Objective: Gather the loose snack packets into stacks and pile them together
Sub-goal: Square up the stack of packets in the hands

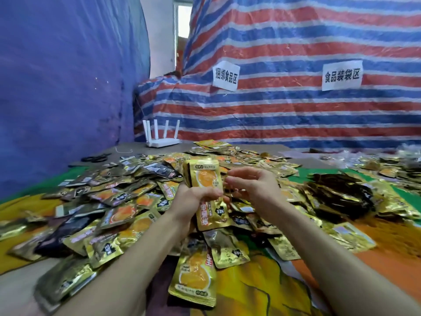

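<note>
My left hand (193,199) grips an upright stack of gold snack packets (206,176) with an orange picture on the front, held above the table's middle. My right hand (252,184) hovers just to the right of the stack, fingers loosely curled toward its edge, holding nothing that I can make out. A wide heap of loose gold and dark packets (118,201) covers the table around and behind both hands. One large gold packet (196,277) lies flat near me, under my left forearm.
A dark mound of packets (341,195) sits to the right. A white router (163,135) with several antennas stands at the back left, by black bands (95,158). Striped tarp (296,106) with two paper signs closes the back; blue tarp (57,87) the left.
</note>
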{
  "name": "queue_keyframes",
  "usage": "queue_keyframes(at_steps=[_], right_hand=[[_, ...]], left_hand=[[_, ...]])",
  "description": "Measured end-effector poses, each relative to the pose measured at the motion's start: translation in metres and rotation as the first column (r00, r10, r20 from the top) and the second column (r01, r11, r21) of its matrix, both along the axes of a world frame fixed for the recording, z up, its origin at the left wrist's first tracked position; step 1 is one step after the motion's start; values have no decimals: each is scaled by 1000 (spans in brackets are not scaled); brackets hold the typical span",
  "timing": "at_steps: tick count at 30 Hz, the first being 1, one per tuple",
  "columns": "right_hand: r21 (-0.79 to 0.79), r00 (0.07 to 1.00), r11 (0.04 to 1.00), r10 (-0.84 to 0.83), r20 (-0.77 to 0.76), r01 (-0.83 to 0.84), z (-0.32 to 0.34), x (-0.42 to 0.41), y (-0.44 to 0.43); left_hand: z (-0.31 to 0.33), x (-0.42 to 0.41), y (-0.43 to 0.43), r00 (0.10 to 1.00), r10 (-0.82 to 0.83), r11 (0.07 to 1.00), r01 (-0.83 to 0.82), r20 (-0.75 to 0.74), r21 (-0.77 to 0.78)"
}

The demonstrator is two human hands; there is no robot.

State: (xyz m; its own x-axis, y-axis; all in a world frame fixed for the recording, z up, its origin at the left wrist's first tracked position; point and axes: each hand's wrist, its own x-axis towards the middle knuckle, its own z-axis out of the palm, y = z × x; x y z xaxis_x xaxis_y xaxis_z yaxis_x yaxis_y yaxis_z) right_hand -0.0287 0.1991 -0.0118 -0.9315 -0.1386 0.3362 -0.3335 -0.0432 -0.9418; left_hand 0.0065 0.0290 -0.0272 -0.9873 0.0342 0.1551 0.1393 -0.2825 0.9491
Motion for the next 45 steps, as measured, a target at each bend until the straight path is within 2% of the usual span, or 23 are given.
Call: queue_keyframes(at_steps=[3, 5, 7, 9, 11, 13, 14, 15, 16, 17, 19, 22, 24, 26, 28, 30, 33, 36, 38, 40, 42, 45], right_hand=[[67, 990, 996, -45, -134, 54, -11, -2, -1], [130, 967, 982, -100, -236, 134, -13, -3, 1], [218, 938, 955, -126, -322, 203, -14, -2, 4], [324, 930, 922, -89, -357, 212, -13, 1, 8], [445, 922, 870, -26, -387, 211, -9, 4, 12], [469, 933, 873, 45, -357, 137, -5, 7, 14], [394, 954, 919, 92, -285, 29, -3, 9, 15], [233, 970, 964, 168, -176, -125, -1, 12, 14], [20, 957, 961, 278, -80, -277, 2, 15, 15], [-193, 919, 901, 393, -25, -390, 4, 17, 16], [-452, 847, 756, 531, 0, -474, 8, 20, 19], [-607, 816, 645, 578, -10, -464, 8, 22, 17], [-637, 827, 633, 563, -13, -441, 7, 22, 14], [-587, 837, 672, 547, -18, -452, 6, 20, 13], [-482, 864, 758, 504, 4, -440, 3, 18, 12], [-339, 901, 851, 434, 22, -401, 1, 19, 10], [-126, 963, 955, 267, -17, -267, -3, 22, 6], [9, 986, 988, 154, -58, -154, -6, 29, 0], [77, 988, 988, 141, -69, -136, -11, 34, -10], [200, 985, 976, 111, -129, -84, -17, 38, -22], [340, 970, 940, 75, -231, 8, -23, 41, -35], [332, 953, 939, 19, -303, 87, -28, 40, -46]], left_hand=[[-1, -5, -3, 999, 34, 992, -34, -5, -121], [-1, -8, -6, 1000, 11, 990, -9, 18, -143], [-1, -7, -8, 990, -122, 990, 126, 68, -58], [0, -4, -10, 950, -303, 952, 298, 76, 71], [1, -4, -14, 913, -407, 896, 400, -3, 191], [2, -4, -17, 889, -454, 850, 451, -57, 273], [3, -3, -18, 879, -474, 832, 468, -58, 296], [4, -2, -19, 873, -483, 821, 476, -62, 314], [5, -2, -19, 873, -482, 814, 478, -75, 329], [5, -3, -19, 876, -474, 811, 474, -89, 343], [5, -3, -18, 881, -462, 809, 465, -101, 361], [3, -3, -14, 870, -483, 799, 485, -102, 357], [1, -3, -11, 862, -503, 803, 492, -60, 338], [0, -4, -11, 871, -489, 817, 476, -46, 326], [0, -5, -11, 902, -433, 866, 417, -4, 275], [0, -5, -8, 940, -329, 924, 301, 91, 236], [1, -8, -3, 974, -151, 952, 96, 172, 291], [0, -16, -6, 968, 118, 911, -195, 224, 364], [0, -20, -8, 951, 202, 862, -286, 234, 418], [1, -20, -7, 939, 248, 840, -332, 240, 430], [0, -21, -6, 934, 225, 854, -326, 277, 406], [-1, -17, -7, 955, 1, 870, -146, 296, 470]])
